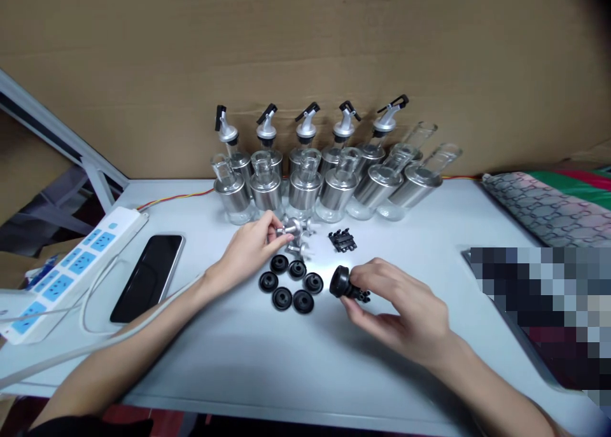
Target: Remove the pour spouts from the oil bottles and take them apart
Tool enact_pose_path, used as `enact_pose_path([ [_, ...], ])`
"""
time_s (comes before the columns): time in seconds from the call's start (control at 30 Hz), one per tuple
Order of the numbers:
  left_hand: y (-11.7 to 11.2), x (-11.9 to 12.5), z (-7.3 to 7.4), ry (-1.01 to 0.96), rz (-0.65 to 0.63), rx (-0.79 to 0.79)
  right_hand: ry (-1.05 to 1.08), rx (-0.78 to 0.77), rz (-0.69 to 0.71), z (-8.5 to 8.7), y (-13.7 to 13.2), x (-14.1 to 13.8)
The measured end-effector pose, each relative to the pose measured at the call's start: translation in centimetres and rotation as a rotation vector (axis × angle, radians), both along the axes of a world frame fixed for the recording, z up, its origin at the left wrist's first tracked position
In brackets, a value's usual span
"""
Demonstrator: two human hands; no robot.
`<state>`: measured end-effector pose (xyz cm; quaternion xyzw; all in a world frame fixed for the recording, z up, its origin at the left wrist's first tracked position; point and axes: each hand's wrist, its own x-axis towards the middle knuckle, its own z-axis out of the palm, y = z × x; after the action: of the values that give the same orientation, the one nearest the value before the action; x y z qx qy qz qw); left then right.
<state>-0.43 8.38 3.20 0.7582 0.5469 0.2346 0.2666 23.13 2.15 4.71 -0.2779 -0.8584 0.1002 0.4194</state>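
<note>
Discs [303, 302] black, 6 o'clock; power strip [68, 275] white, sockets [79, 265] blue, 9 o'clock; fabric [548, 209] pale, dark scallop pattern, 3 o'clock.

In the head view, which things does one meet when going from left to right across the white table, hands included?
White power strip with blue sockets, black-screened rectangular smartphone, left hand, silver-coloured spout pieces, small black plastic levers, right hand, light-grey patterned fabric.

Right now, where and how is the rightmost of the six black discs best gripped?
Probably by its outer rim, thumb and finger on opposite edges, from above and the right: the disc is round and lies flat, with its neighbours toward its left.
</note>
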Motion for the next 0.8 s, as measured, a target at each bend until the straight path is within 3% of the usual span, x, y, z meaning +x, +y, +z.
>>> enact_pose_path([
  [0.27,-0.4,0.2,-0.7,-0.016,-0.055,0.009,-0.108,0.02,0.025,-0.6,0.0,-0.2],
  [0.43,-0.4,0.0,-1.1,0.065,-0.103,0.131,-0.192,-0.049,0.033,-0.6,-0.1,-0.5],
  [0.8,-1.1,0.6,-2.6,0.114,-0.046,0.279,-0.302,-0.101,0.088,-1.2,-0.7,-1.5],
])
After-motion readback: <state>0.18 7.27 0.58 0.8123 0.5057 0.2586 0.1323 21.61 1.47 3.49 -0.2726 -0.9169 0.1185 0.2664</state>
